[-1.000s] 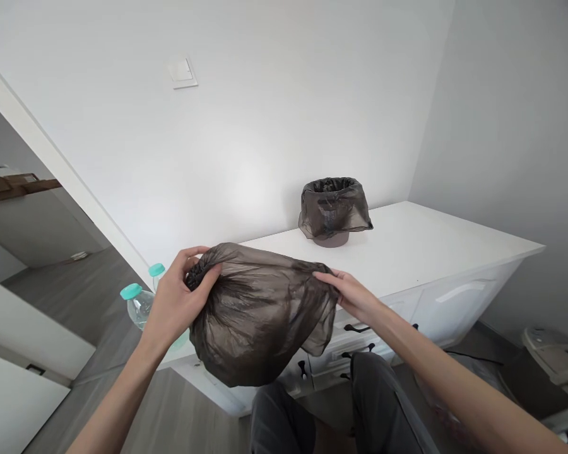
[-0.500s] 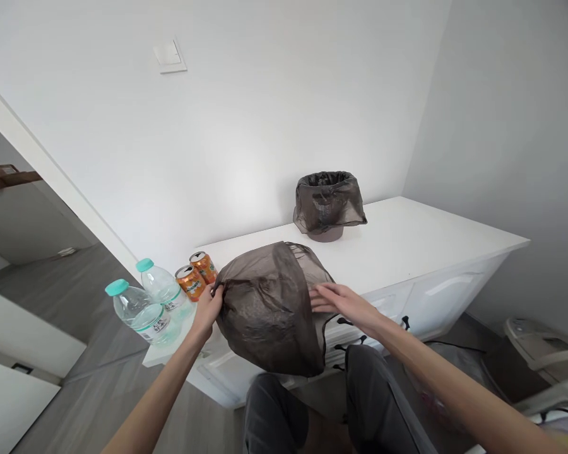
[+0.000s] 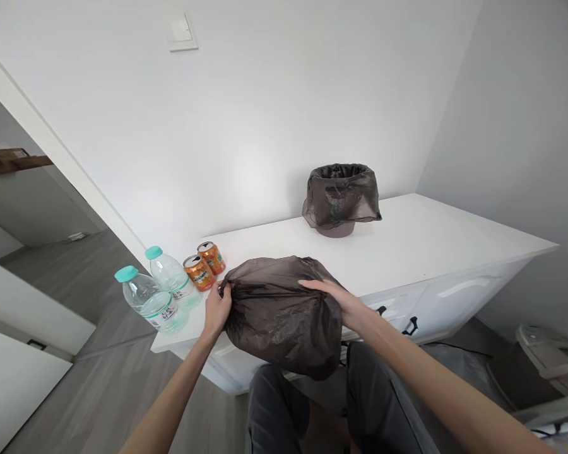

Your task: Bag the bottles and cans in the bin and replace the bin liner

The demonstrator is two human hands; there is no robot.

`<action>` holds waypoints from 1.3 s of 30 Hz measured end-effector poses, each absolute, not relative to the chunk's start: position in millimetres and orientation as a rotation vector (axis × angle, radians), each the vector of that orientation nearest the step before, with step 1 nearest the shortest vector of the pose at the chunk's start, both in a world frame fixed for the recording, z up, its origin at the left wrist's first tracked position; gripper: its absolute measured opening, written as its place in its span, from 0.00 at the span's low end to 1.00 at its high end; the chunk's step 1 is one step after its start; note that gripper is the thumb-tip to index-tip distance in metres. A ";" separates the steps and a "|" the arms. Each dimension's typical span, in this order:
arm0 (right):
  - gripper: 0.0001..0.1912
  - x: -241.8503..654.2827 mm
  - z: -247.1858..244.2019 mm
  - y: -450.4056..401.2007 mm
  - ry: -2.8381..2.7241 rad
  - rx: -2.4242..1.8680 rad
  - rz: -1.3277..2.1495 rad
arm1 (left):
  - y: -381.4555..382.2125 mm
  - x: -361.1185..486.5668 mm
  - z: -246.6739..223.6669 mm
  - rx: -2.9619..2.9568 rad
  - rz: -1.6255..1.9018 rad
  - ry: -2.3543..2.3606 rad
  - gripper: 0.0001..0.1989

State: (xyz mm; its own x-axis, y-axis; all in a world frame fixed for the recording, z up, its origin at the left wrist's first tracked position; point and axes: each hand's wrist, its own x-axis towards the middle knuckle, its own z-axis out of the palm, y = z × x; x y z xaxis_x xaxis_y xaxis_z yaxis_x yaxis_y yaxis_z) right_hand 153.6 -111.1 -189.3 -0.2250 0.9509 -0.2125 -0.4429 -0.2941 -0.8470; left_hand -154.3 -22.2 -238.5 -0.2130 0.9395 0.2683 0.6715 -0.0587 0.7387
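A dark, see-through trash bag [image 3: 284, 321] stretches between my hands over the front edge of the white cabinet. My left hand [image 3: 218, 308] is closed on the gathered left end of the bag. At the bag's right side, my right hand [image 3: 341, 299] has the plastic bunched in its grip. One of its digits lies stretched over the outside, and the other fingers are hidden by the folds. Close to my left hand stand two orange soda cans [image 3: 201, 272] and two clear plastic bottles [image 3: 156, 302] with turquoise caps.
A small bin [image 3: 338, 228] lined with a dark bag stands at the back of the white cabinet top [image 3: 435, 236], near the wall. Black handles [image 3: 410, 326] stick out from the cabinet front. A light switch [image 3: 182, 30] is on the wall. My knees are below the bag.
My right hand has moved from the bag's loose right edge onto the plastic, which is now bunched there. The bag looks flatter. The view has shifted slightly.
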 end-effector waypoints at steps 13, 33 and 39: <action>0.25 295.2 -228.0 -100.4 -1.105 -1.643 0.489 | -26.5 -151.5 -241.2 1.656 1.256 1.948 0.17; 0.46 137.4 -259.8 -33.7 -2.299 -1.623 0.433 | -34.1 -155.7 -245.2 1.602 1.358 1.998 0.16; 0.44 175.0 -265.4 -0.2 -2.385 -1.617 0.396 | -39.0 -147.0 -246.3 1.690 1.376 1.885 0.15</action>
State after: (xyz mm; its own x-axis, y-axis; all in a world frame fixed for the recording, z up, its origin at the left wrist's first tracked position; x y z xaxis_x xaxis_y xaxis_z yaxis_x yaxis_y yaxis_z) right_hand 175.0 -0.2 -265.4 -0.3630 0.9309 0.0398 0.8682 0.3534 -0.3483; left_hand -147.0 -39.0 -246.3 -0.2897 0.8774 0.3824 0.6316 -0.1249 0.7652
